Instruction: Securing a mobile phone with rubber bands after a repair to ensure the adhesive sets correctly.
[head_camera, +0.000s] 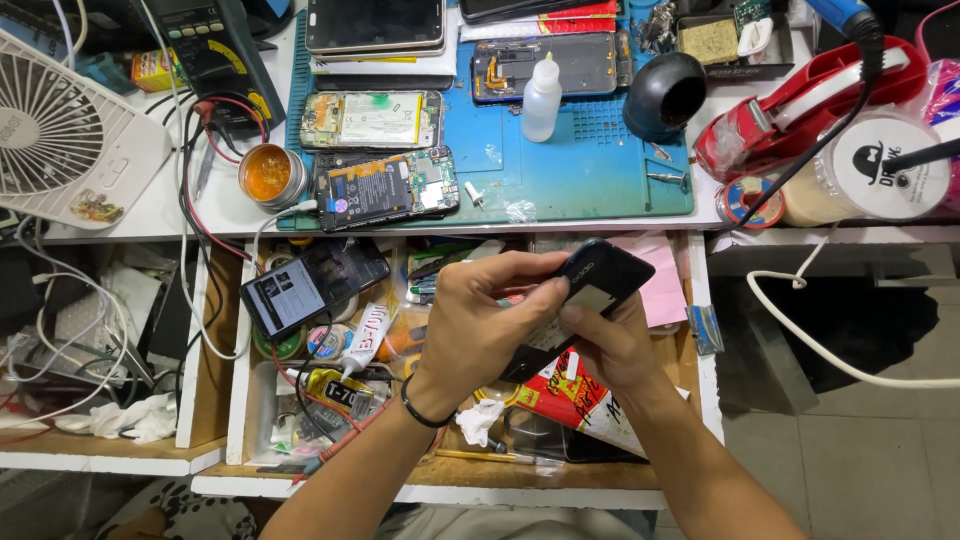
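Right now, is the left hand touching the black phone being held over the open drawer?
Touching. The head view shows the left hand with fingertips pressed on the black phone, while the right hand supports it from below.

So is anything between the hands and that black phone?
No, nothing visible. Both hands already touch the black phone over the open drawer: the left hand pinches its near edge and the right hand supports it from below.

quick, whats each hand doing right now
Left hand: closed on the black phone back cover, fingertips pinching its edge.
Right hand: closed on the same cover, gripping from beneath.
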